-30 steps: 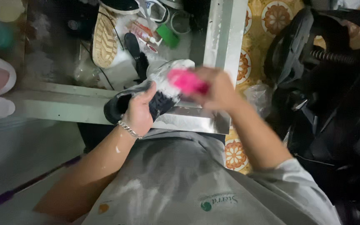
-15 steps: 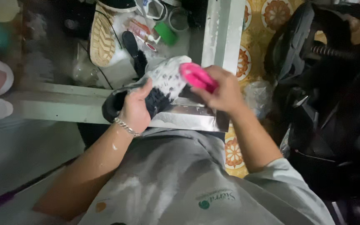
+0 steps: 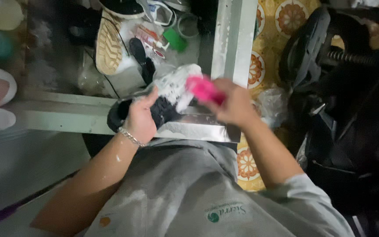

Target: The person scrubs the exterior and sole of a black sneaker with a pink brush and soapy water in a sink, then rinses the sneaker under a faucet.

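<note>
Close against the grey shirt [image 3: 185,193], a dark shoe [image 3: 154,112] covered partly in white foam is gripped by the left hand [image 3: 140,118], whose fingers are curled firmly around its middle; a silver bracelet [image 3: 130,137] is worn on that wrist. Just beside it, a pink brush [image 3: 202,89] is clasped in the closed right hand [image 3: 233,105] and is pressed onto the foamy upper of the shoe. Both are held above the pale metal edge of a basin [image 3: 66,116]. Farther off, inside the basin, a tan-soled shoe [image 3: 108,46] is seen lying sole up, near a green object [image 3: 175,40] that cannot be identified.
</note>
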